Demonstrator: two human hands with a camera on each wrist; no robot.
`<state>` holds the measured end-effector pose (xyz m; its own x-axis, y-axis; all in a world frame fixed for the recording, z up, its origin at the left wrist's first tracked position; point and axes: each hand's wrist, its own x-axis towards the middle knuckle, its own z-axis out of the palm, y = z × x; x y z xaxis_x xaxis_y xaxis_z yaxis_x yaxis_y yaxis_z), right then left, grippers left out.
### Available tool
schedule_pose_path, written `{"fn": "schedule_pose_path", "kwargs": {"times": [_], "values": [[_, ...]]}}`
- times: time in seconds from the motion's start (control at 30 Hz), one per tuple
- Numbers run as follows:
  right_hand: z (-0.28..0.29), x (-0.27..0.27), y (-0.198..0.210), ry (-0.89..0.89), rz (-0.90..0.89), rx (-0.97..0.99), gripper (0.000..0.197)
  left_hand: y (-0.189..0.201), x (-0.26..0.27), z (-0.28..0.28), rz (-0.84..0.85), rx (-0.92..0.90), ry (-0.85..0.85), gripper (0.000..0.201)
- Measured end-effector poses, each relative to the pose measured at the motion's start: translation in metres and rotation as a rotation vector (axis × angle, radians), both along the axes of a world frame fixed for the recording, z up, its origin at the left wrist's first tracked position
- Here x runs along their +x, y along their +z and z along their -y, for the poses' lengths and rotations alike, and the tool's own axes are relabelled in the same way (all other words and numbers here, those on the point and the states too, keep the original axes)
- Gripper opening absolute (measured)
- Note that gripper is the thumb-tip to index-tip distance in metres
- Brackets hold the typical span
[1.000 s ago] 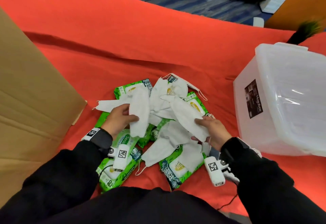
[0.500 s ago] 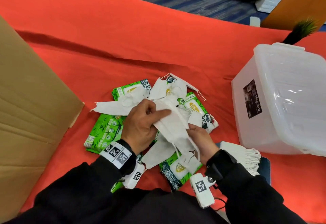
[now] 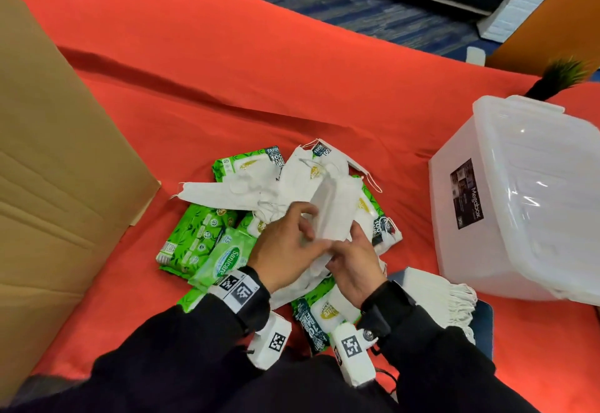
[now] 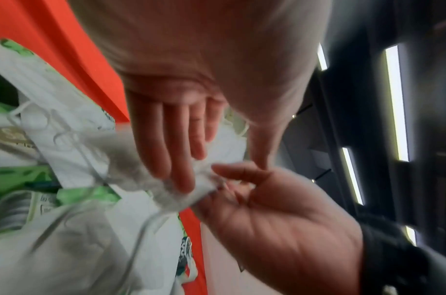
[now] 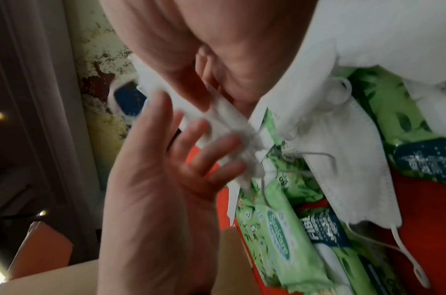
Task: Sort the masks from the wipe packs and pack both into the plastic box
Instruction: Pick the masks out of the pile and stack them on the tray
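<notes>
White masks point(image 3: 227, 190) and green wipe packs point(image 3: 194, 240) lie mixed in a pile on the red cloth. Above the pile my two hands meet on a small stack of folded masks point(image 3: 331, 214). My right hand point(image 3: 344, 243) pinches the stack's lower end, seen close in the right wrist view point(image 5: 211, 85). My left hand point(image 3: 305, 234) lies against the stack with its fingers straight point(image 4: 176, 155) and its thumb held apart. A pale green Sanicare pack point(image 3: 224, 260) sits left of my left wrist. The translucent plastic box point(image 3: 448, 250) stands to the right with its lid on.
A large cardboard box point(image 3: 48, 185) walls off the left side. A white fringed cloth point(image 3: 438, 299) lies between my right arm and the plastic box. A small dark plant point(image 3: 565, 78) stands behind the plastic box. Bare red cloth point(image 3: 259, 71) stretches beyond the pile.
My left hand carried its mask rightward onto the masks in my right hand, and both hands now meet on one stack. The packs at the left are uncovered.
</notes>
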<state>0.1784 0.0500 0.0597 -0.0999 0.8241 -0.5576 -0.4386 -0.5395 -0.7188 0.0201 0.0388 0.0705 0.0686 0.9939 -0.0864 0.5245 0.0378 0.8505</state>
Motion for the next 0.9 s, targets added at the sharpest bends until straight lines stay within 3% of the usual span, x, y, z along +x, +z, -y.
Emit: {"fn": "schedule_pose_path", "kwargs": {"times": [0.07,0.1,0.2,0.27,0.33,0.4,0.43,0.5,0.6,0.73,0.9], "values": [[0.003,-0.003,0.001,-0.018,-0.132,-0.035,0.064,-0.009,0.012,0.003,-0.043,-0.046,-0.159,0.066],[0.005,-0.004,0.001,-0.018,-0.169,-0.031,0.06,-0.012,0.014,0.003,-0.009,-0.048,-0.167,0.062],[0.007,-0.004,0.003,-0.005,-0.167,0.025,0.034,-0.01,0.009,0.002,0.272,-0.051,-0.044,0.023],[0.008,-0.004,0.006,0.016,-0.12,0.053,0.037,-0.01,0.002,0.001,0.366,0.014,0.113,0.014],[0.006,-0.004,0.009,0.023,-0.102,0.056,0.039,-0.015,-0.01,-0.002,0.227,0.103,0.224,0.032],[0.004,-0.005,0.01,0.003,-0.098,0.042,0.041,-0.023,-0.017,-0.004,0.1,0.055,0.124,0.062],[0.004,-0.006,0.01,-0.011,-0.094,0.032,0.041,-0.026,-0.018,-0.004,0.136,-0.006,0.05,0.069],[0.005,-0.007,0.009,-0.019,-0.063,0.02,0.04,-0.031,-0.018,-0.003,0.231,-0.088,-0.025,0.056],[0.005,-0.008,0.005,-0.011,0.083,0.016,0.033,-0.034,-0.02,0.0,0.175,-0.088,-0.005,0.037],[-0.004,0.008,-0.002,-0.047,0.221,-0.035,0.032,-0.041,-0.032,0.005,0.213,-0.23,-0.03,0.033],[-0.013,0.037,0.001,-0.031,0.229,-0.03,0.009,-0.05,-0.062,0.016,0.243,-0.43,-0.012,0.038]]}}
